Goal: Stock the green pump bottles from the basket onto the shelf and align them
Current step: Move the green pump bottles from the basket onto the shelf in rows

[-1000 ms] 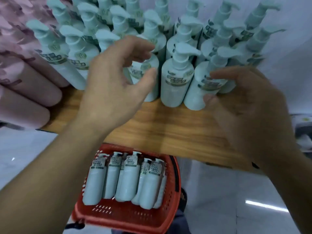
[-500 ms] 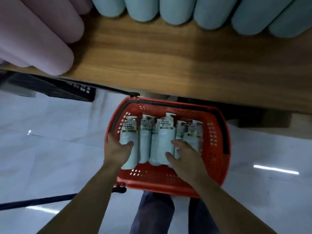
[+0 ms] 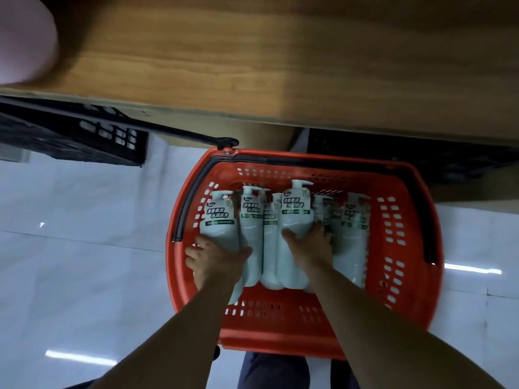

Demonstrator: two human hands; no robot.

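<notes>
Both hands had dropped from the shelf (image 3: 252, 66) into the red basket (image 3: 407, 276) below: left hand (image 3: 216, 262) gripped its leftmost bottle (image 3: 220, 220), right hand (image 3: 309, 248) a middle bottle (image 3: 296, 214), ready for lifting.

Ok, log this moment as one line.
phase: pick from basket | left hand: grips leftmost bottle | right hand: grips middle bottle | shelf: above

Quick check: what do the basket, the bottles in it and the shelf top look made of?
Basket: red moulded plastic, slotted walls. Green pump bottles: likely smooth, pale plastic with printed labels. Shelf: wood-grain surface, possibly laminate; cannot tell.
</notes>
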